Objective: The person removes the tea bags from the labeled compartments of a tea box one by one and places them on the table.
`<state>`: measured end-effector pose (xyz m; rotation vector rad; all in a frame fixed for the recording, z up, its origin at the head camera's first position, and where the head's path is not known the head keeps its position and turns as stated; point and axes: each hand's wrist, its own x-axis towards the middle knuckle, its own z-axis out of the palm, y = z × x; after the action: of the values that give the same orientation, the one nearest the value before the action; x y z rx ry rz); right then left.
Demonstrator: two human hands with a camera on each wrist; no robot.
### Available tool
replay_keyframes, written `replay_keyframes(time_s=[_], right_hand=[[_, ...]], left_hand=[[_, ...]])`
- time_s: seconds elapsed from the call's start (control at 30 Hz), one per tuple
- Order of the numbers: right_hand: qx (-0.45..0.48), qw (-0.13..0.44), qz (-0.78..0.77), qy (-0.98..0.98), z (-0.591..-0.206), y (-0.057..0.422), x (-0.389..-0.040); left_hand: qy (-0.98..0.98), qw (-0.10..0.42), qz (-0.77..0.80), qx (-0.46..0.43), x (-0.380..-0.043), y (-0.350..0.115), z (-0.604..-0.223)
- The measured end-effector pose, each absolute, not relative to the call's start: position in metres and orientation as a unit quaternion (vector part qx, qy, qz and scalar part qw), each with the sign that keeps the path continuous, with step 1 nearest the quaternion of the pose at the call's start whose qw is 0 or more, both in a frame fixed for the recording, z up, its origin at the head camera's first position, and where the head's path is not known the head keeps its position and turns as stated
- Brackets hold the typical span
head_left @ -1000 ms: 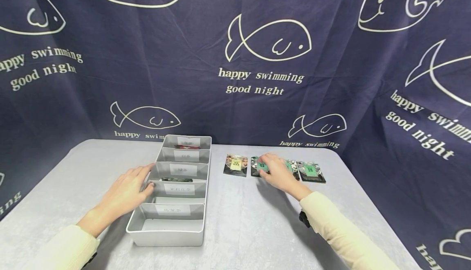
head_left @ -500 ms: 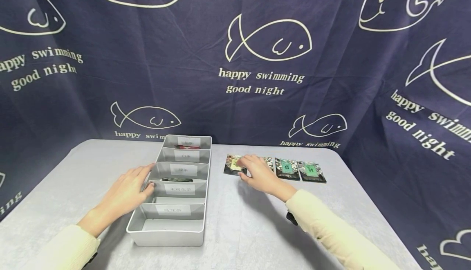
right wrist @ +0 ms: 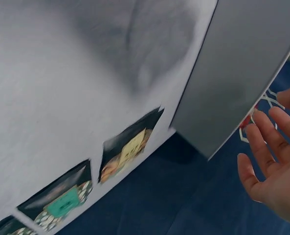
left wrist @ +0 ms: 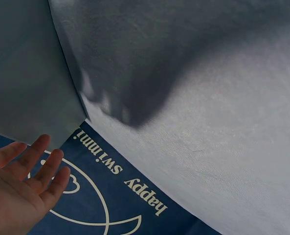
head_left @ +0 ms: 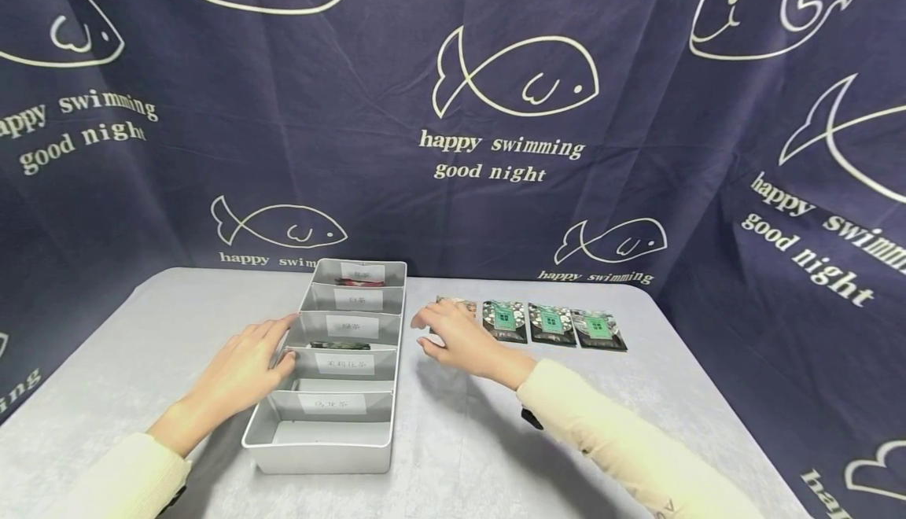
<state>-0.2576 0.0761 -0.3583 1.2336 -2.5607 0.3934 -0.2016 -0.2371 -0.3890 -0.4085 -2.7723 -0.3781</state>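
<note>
A grey divided box (head_left: pixel 322 458) with paper-labelled compartments stands left of centre. My left hand (head_left: pixel 241 369) rests at its left rim, fingers loosely extended and holding nothing; the left wrist view shows it near the box's wall (left wrist: pixel 32 73). My right hand (head_left: pixel 463 342) hovers just right of the box, its fingers relaxed around nothing. Below it lies a yellow-labelled tea sachet (right wrist: pixel 130 147), partly covered in the head view. Farther right, three green-labelled tea sachets lie in a row: one (head_left: pixel 505 321) near the hand, one (head_left: pixel 552 324) in the middle, one (head_left: pixel 600 330) at the end.
A red sachet (head_left: pixel 359 283) lies in the farthest compartment and a dark green one (head_left: pixel 340 345) in the middle compartment. The light grey table (head_left: pixel 495 448) meets a dark blue fish-print curtain (head_left: pixel 396 220) at the back and sides.
My right hand has moved left, from over the green-labelled sachets, past the yellow-labelled one, to beside the box. The left hand and the sachets have stayed in place.
</note>
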Motion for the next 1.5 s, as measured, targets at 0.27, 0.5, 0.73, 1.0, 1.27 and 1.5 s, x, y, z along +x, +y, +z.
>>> replay_keyframes(time_s=[0.27, 0.5, 0.73, 1.0, 1.27, 1.5], right_hand=[[0.434, 0.122, 0.132, -0.883, -0.359, 0.054, -0.249], [0.449, 0.12, 0.116, -0.878, -0.356, 0.039, -0.249], [0.461, 0.11, 0.112, -0.874, -0.358, 0.026, -0.249], [0.451, 0.085, 0.123, -0.88, -0.361, 0.016, -0.249], [0.447, 0.093, 0.112, -0.883, -0.366, 0.01, -0.249], [0.439, 0.108, 0.112, -0.885, -0.369, 0.008, -0.247]], left_hand=[[-0.969, 0.157, -0.129, -0.144, -0.202, -0.237, -0.39], [-0.968, 0.157, -0.13, -0.144, -0.202, -0.237, -0.39], [-0.968, 0.158, -0.13, -0.145, -0.202, -0.238, -0.391], [-0.968, 0.158, -0.131, -0.144, -0.202, -0.238, -0.39], [-0.968, 0.157, -0.131, -0.144, -0.203, -0.238, -0.39], [-0.968, 0.158, -0.133, -0.145, -0.202, -0.238, -0.39]])
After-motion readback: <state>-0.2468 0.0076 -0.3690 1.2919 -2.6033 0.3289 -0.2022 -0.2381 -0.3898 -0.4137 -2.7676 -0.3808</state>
